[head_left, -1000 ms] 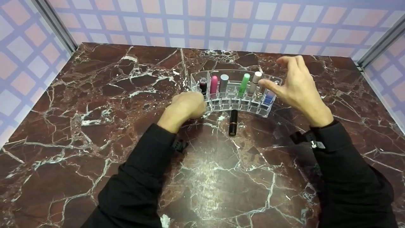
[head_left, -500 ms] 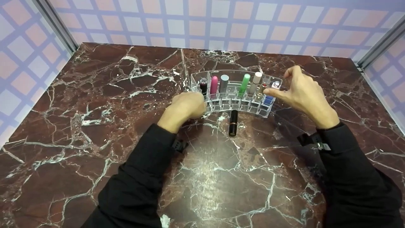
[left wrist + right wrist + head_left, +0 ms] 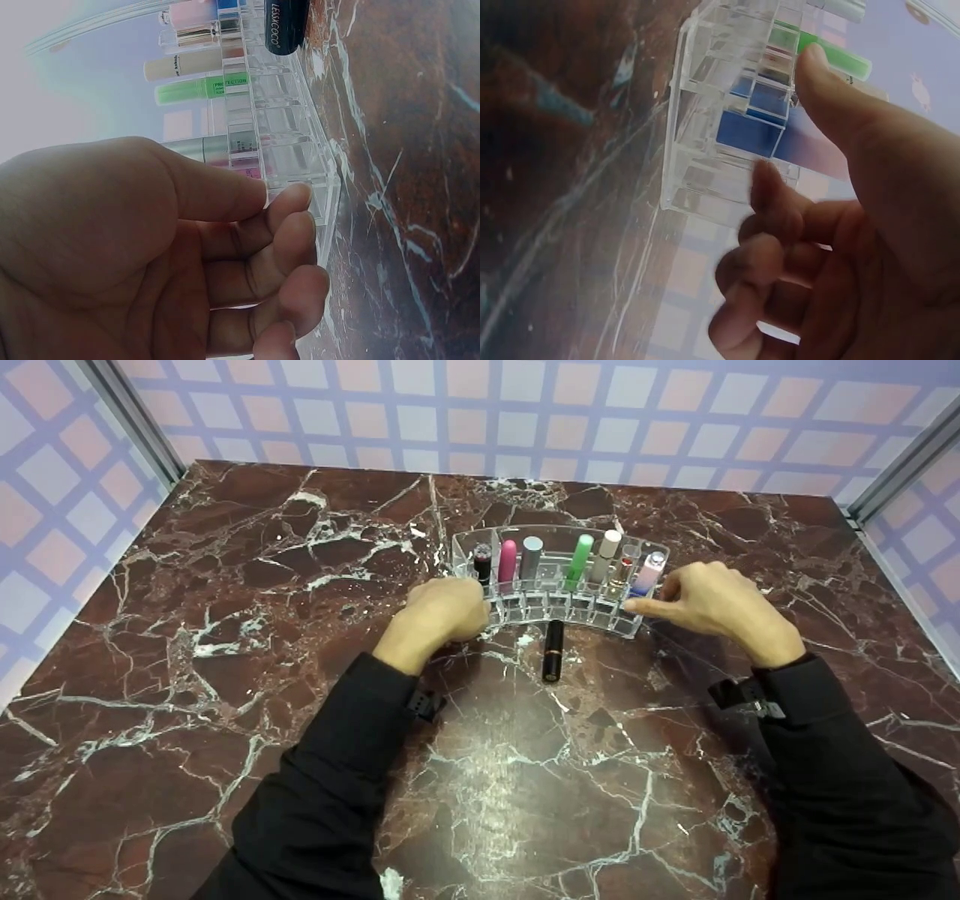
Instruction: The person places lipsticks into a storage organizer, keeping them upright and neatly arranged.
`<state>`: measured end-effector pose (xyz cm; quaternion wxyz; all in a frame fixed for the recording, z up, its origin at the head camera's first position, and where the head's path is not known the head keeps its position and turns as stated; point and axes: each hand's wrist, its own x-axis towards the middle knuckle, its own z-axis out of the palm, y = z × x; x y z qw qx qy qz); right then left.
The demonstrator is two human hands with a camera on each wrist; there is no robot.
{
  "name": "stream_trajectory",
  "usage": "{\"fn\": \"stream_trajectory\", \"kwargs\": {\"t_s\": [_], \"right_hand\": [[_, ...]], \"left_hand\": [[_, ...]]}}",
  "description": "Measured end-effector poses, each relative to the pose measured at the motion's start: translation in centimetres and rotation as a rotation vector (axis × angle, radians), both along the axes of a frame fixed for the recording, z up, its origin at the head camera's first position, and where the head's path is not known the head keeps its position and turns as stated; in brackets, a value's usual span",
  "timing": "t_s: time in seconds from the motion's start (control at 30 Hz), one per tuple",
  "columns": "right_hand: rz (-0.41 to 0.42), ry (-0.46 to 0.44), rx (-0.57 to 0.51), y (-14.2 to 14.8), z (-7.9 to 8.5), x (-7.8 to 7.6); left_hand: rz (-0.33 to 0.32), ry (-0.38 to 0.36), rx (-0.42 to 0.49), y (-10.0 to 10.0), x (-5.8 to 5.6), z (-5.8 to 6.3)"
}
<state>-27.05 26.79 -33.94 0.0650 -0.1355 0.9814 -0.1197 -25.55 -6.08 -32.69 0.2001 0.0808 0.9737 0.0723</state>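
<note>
A curved, clear plastic lipstick organizer [image 3: 559, 604] stands on the table with several tubes upright in its back row. My left hand [image 3: 446, 607] is at its left end, thumb and index finger pinching the front corner in the left wrist view. My right hand [image 3: 720, 596] is at the other end, thumb stretched along the front and other fingers bent beside the end wall, a gap between thumb and index finger. Closest to it is a pink-and-blue tube [image 3: 649, 574]. A black lipstick [image 3: 553, 651] lies on the table against the organizer's front.
Other tubes in the organizer include a pink one [image 3: 508, 561], a grey one [image 3: 531, 559], a green one [image 3: 580, 561] and a white-capped one [image 3: 604, 551]. The table [image 3: 225, 750] is dark red marble pattern, with checked panels [image 3: 420, 412] around its back and sides.
My right hand has come down from above the organizer's right back to its right end, uncovering the pink-and-blue tube. My left hand and the black lipstick have stayed where they were.
</note>
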Motion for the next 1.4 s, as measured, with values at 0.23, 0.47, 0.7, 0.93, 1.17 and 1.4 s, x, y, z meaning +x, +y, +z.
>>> {"fn": "stream_trajectory", "kwargs": {"t_s": [0.23, 0.47, 0.7, 0.93, 1.17, 1.4], "right_hand": [[0.125, -0.062, 0.01, -0.3, -0.5, -0.2], [0.176, -0.101, -0.004, -0.5, -0.8, -0.4], [0.202, -0.171, -0.031, -0.8, -0.9, -0.4], [0.208, -0.193, -0.037, -0.8, -0.8, -0.3], [0.202, -0.214, -0.05, -0.9, -0.8, -0.3], [0.197, -0.214, -0.044, -1.0, -0.8, -0.3]], "left_hand": [[-0.007, 0.004, 0.005, 0.0, 0.0, 0.0], [-0.012, 0.013, 0.001, -0.1, 0.0, -0.1], [-0.019, 0.018, 0.002, -0.1, 0.0, -0.1], [-0.021, 0.025, 0.001, -0.1, 0.0, -0.1], [-0.026, 0.025, 0.009, -0.1, 0.1, -0.1], [-0.031, 0.023, 0.012, -0.1, 0.1, -0.1]]}}
